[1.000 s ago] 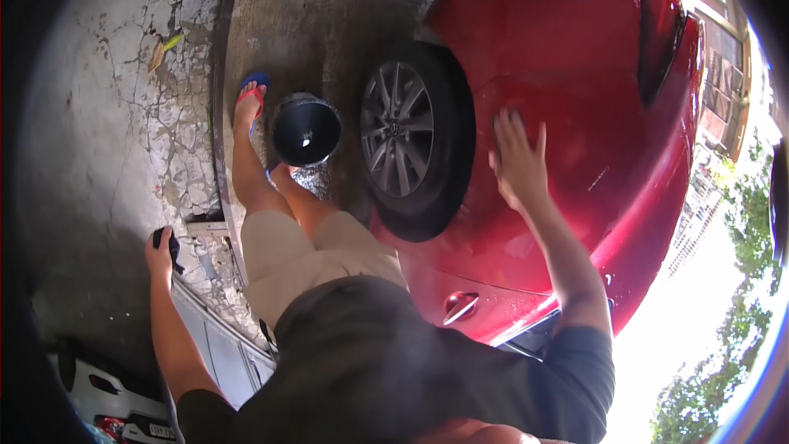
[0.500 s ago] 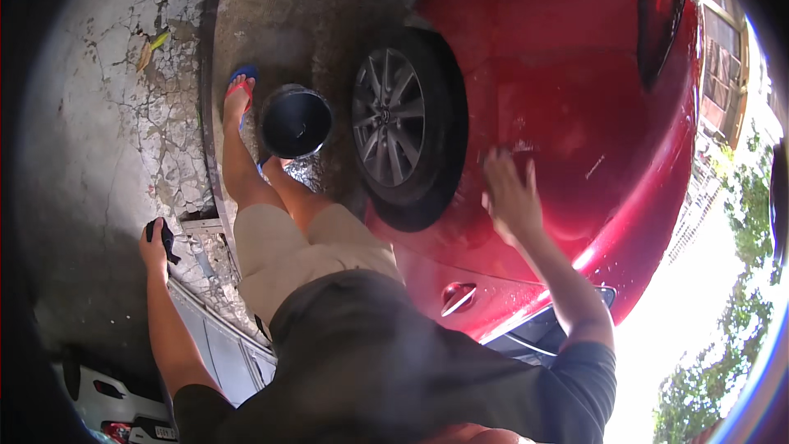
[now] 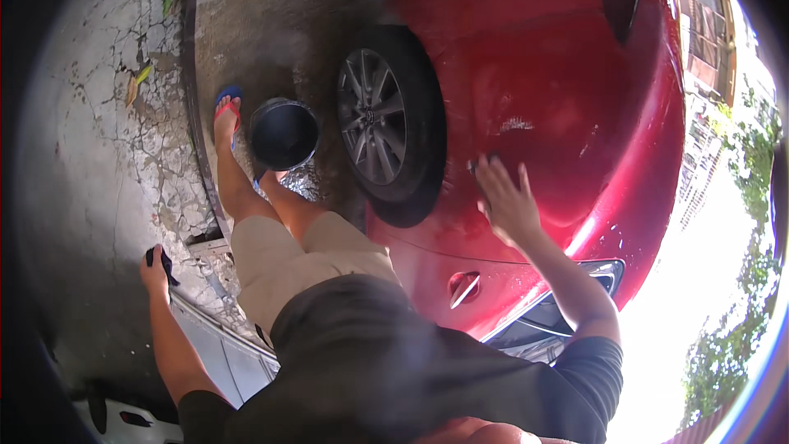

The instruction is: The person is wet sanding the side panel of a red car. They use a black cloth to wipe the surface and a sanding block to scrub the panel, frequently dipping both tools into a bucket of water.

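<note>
My right hand (image 3: 509,205) is stretched out over the rear side panel of a red car (image 3: 534,74), fingers flat and spread. Whether the palm touches the paint cannot be made out; a small dark spot shows beside the fingertips, its kind unclear. White smears and wet-looking streaks mark the paint ahead of the hand. Away from the car, low at my left side, my left hand (image 3: 154,275) is closed around a bunched black cloth (image 3: 170,266).
A black bucket (image 3: 284,133) stands by my feet, close to the car's wheel (image 3: 374,119). The concrete around it is wet. To the left runs a raised ledge with cracked paving (image 3: 140,140). A white vehicle (image 3: 131,419) is at the lower left.
My right hand has drawn back toward me along the panel, away from the smears. The left hand, still holding the cloth, sits slightly lower in view. The whole view has shifted slightly.
</note>
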`<state>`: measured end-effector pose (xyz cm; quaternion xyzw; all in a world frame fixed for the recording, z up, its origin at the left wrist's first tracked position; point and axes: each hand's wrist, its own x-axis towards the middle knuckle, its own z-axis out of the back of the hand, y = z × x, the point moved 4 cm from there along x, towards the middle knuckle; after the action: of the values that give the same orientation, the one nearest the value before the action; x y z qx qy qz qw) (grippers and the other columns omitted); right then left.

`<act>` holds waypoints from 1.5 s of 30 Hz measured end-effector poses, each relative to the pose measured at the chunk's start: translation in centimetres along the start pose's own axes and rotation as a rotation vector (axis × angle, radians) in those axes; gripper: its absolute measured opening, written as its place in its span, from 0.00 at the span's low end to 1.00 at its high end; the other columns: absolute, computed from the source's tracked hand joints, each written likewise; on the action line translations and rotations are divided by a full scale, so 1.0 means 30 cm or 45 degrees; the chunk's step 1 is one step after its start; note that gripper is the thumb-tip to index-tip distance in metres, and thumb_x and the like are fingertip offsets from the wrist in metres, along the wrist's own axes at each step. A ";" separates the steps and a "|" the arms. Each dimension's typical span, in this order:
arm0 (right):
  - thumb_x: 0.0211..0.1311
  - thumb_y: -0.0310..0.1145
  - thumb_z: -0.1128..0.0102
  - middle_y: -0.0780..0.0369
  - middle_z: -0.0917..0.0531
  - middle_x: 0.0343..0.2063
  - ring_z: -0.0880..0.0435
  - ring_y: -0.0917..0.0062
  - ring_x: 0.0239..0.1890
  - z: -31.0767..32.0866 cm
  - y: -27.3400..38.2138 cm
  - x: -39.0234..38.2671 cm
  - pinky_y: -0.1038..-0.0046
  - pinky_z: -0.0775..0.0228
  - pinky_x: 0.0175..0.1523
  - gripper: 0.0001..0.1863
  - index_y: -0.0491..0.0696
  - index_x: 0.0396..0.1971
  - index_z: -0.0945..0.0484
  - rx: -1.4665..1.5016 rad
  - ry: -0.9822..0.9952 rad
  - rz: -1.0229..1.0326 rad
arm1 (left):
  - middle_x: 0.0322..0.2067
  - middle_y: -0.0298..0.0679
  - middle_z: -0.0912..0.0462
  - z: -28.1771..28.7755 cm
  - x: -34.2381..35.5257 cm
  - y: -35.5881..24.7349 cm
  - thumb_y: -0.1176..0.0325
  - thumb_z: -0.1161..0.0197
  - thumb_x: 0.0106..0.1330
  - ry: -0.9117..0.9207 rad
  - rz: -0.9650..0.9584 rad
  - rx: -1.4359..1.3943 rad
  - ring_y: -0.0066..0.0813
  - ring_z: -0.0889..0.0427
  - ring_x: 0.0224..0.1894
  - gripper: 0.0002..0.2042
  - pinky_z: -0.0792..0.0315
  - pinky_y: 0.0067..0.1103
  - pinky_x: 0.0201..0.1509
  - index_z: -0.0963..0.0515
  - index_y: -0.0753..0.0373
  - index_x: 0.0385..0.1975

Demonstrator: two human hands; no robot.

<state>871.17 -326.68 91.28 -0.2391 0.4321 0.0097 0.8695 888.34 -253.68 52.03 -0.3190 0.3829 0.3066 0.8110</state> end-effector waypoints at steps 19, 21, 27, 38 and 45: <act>0.79 0.49 0.56 0.63 0.46 0.81 0.53 0.70 0.83 0.267 -0.454 0.294 0.46 0.67 0.82 0.37 0.48 0.80 0.49 -0.192 -0.395 -0.774 | 0.39 0.50 0.11 -0.053 0.082 -0.183 0.56 0.33 0.70 0.103 -0.276 0.255 0.41 0.14 0.41 0.22 0.22 0.35 0.49 0.16 0.74 0.44; 0.79 0.49 0.57 0.62 0.46 0.81 0.55 0.69 0.83 0.132 -0.188 0.320 0.47 0.70 0.83 0.36 0.47 0.79 0.45 -0.081 -0.165 -0.398 | 0.30 0.39 0.14 -0.051 0.044 -0.330 0.57 0.32 0.68 0.285 -0.305 0.120 0.28 0.18 0.33 0.16 0.23 0.30 0.44 0.15 0.67 0.37; 0.82 0.48 0.64 0.57 0.43 0.80 0.51 0.62 0.83 0.199 -0.023 0.253 0.43 0.68 0.82 0.34 0.47 0.80 0.48 1.103 -0.402 -0.530 | 0.37 0.40 0.17 -0.114 -0.100 -0.875 0.74 0.33 0.61 0.910 -0.103 -0.204 0.34 0.16 0.35 0.18 0.16 0.33 0.38 0.23 0.62 0.52; 0.81 0.64 0.65 0.51 0.39 0.77 0.10 0.56 0.47 0.221 0.657 0.442 0.58 0.21 0.54 0.36 0.65 0.81 0.47 3.652 -0.807 -1.003 | 0.51 0.67 0.18 -0.520 -0.923 -1.897 0.69 0.35 0.58 0.110 -1.845 1.872 0.58 0.12 0.51 0.31 0.16 0.40 0.42 0.29 0.68 0.64; 0.81 0.63 0.65 0.55 0.36 0.75 0.11 0.52 0.45 0.113 0.742 0.465 0.55 0.20 0.53 0.35 0.61 0.79 0.44 4.098 -1.035 -1.015 | 0.33 0.59 0.13 -0.681 -1.249 -1.906 0.73 0.36 0.56 0.555 -2.270 1.924 0.54 0.10 0.38 0.07 0.15 0.41 0.43 0.15 0.68 0.31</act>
<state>877.47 -308.18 73.40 -0.7469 0.3100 0.5497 -0.2094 902.62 -313.31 88.51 0.0408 0.2398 -0.7301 0.6386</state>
